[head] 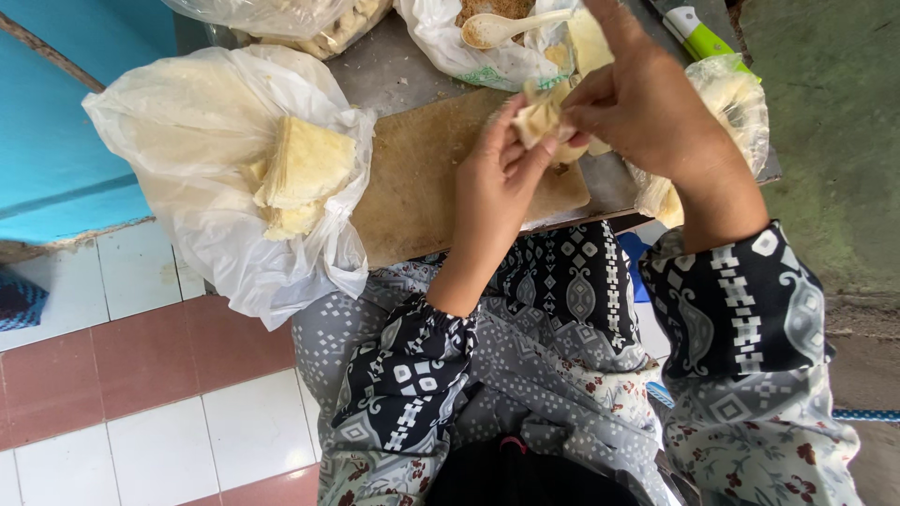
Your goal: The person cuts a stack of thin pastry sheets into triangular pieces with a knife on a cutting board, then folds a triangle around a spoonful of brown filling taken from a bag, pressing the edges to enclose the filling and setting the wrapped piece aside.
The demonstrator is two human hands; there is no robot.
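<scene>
Head view, looking down on a seated person at a low table. Two hands were at work, both on one item: a single pale folded pastry wrapper. Left hand: fingers curled upward, thumb and fingertips closed on the wrapper's lower edge. Right hand: fingers bent and pinched shut on the wrapper's top fold, directly above the left fingertips. The wrapper sat between the two sets of fingers, lifted just above the far edge of one wooden cutting board.

Four plastic bags counted around the hands. One large white bag, well to the left of the left fingers, held one stack of square yellow sheets. One clear bag lay beyond it at the top edge, contents unclear. One white bag, just beyond the fingers, held brown crumbs and one white spoon. One clear bag, just right of the right fingers, held pale pieces. One green-handled tool lay beyond the right hand.
</scene>
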